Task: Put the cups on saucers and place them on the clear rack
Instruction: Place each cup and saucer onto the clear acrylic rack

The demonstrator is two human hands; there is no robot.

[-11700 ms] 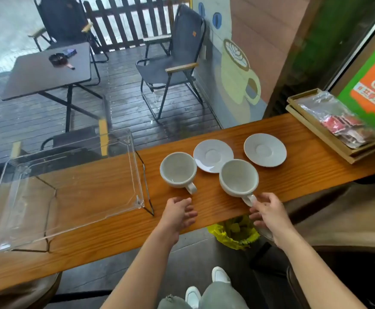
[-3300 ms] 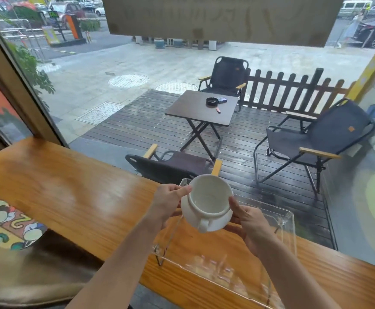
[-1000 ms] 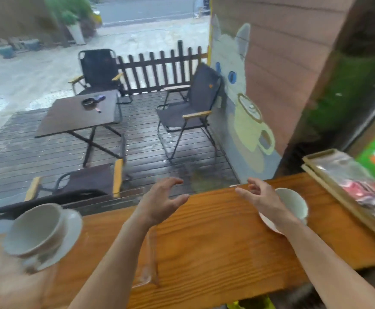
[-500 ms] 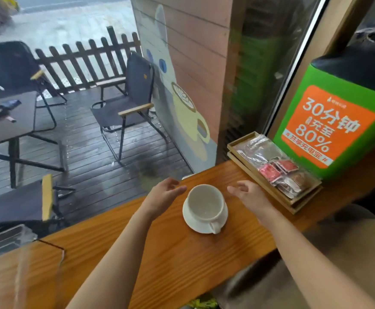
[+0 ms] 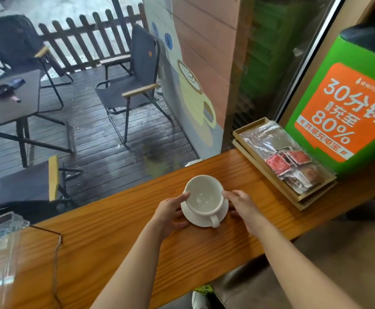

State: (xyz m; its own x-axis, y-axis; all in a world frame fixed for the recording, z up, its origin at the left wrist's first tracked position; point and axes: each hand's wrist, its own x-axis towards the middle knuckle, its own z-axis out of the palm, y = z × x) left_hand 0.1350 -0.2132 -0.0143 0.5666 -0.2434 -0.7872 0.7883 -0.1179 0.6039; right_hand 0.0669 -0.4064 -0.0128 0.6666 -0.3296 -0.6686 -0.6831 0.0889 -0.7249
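Soft daylight through the window (image 5: pixel 92 85), faint reflections on it, wide-angle bending at edges, slight blur

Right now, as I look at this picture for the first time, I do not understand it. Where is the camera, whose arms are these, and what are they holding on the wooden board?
There is no machine here. A person wears one wide-angle camera on the head, looking forward and down, so the two bare arms coming up from the bottom edge are the person's own.

The left hand and the right hand close around a white saucer from both sides. A white cup stands upright and empty on that saucer, its handle toward the person. The saucer seems to be on the wooden counter, though I cannot tell if it is just lifted.

At the far left you see the corner of the clear rack. At the right a wooden tray holds small wrapped packets. Behind the glass are chairs and a table outside.
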